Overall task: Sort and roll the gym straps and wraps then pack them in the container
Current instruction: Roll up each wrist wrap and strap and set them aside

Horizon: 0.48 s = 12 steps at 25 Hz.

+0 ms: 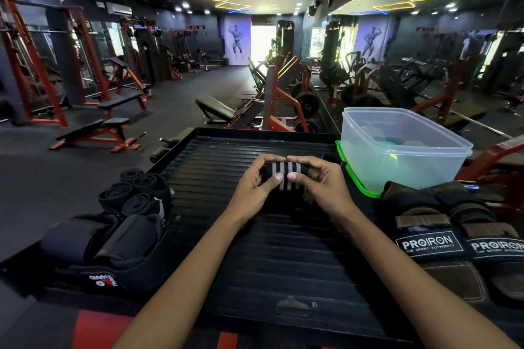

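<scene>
A black wrap with grey stripes [285, 171], rolled into a cylinder, is held between both hands above the ribbed black platform [255, 249]. My left hand [256, 190] grips its left end with thumb and curled fingers. My right hand [320, 183] grips its right end the same way. The clear plastic container [402, 150] stands at the platform's far right on a green lid [357, 178]; something dark and green shows dimly through its wall.
Several rolled black wraps [136, 193] lie at the platform's left edge, with larger black padded straps [113, 246] in front of them. Brown PROIRON straps [442, 235] are piled at the right. Gym benches and racks fill the room beyond.
</scene>
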Motion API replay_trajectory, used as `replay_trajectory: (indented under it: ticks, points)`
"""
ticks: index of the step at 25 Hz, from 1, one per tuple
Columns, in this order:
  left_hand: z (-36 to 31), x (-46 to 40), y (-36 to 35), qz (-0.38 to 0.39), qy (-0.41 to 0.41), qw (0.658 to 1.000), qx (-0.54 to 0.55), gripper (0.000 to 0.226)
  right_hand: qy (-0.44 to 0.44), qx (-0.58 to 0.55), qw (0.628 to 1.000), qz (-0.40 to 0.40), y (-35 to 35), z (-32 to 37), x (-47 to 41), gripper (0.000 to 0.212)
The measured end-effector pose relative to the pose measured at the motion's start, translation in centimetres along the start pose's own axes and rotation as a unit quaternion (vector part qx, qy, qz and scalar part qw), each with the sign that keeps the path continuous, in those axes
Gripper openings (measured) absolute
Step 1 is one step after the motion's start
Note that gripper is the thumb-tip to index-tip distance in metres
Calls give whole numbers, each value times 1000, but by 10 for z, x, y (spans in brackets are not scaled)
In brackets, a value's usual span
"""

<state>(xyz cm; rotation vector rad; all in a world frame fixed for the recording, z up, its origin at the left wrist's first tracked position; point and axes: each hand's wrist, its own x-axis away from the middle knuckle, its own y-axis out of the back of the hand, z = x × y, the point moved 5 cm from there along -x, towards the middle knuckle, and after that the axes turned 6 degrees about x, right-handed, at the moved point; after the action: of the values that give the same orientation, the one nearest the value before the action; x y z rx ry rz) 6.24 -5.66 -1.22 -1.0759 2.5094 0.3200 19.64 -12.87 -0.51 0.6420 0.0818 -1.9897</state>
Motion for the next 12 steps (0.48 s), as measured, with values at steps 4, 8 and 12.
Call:
replay_trajectory:
  ticks: [4, 8, 12]
  points:
    - [4, 0, 3, -21, 2, 998, -55, 24, 13, -9, 1000, 14, -1, 1, 1, 38]
    - [6, 0, 5, -36, -16, 996, -85, 19, 23, -20, 999, 27, -3, 3, 2, 35]
    - [3, 2, 3, -23, -48, 995, -88, 20, 18, -3, 1000, 18, 2, 2, 1, 27]
